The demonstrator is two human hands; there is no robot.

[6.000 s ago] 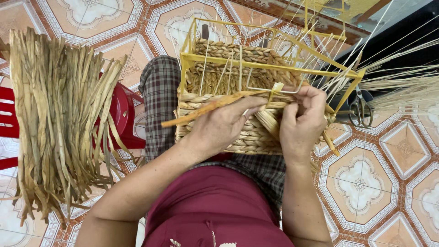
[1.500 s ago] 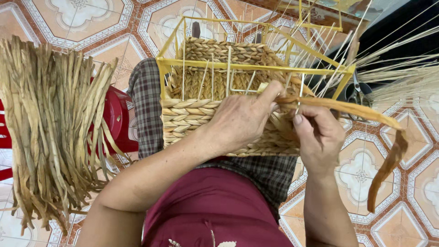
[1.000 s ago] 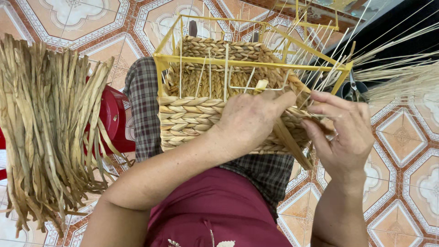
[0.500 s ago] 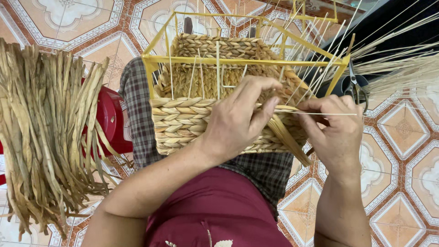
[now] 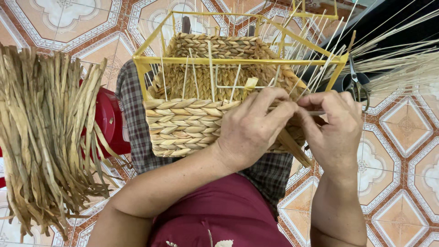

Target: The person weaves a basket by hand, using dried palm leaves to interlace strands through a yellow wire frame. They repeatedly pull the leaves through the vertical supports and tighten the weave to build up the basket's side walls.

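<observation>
Tiled floor [image 5: 402, 151] below; both hands [image 5: 292, 128] pinch strands, hiding the basket [image 5: 192, 123] edge.

Floor [image 5: 402, 151] here is tiled, cream octagon tiles with pale flower medallions and terracotta-red borders running between them. On the left a red plastic stool [image 5: 109, 121] stands on it, mostly buried under a big bundle of dried flat reed strips [image 5: 45, 137] that drapes over it and hangs down toward the tiles. Top right there's a dark patch of something lying on the floor, maybe a mat [image 5: 402, 23], hard to tell from this angle. A spray of thin pale straw stalks [image 5: 402, 64] fans out across it, and a pair of scissors [image 5: 359, 87] rests just beside the stalks, at the edge of that dark patch.
</observation>
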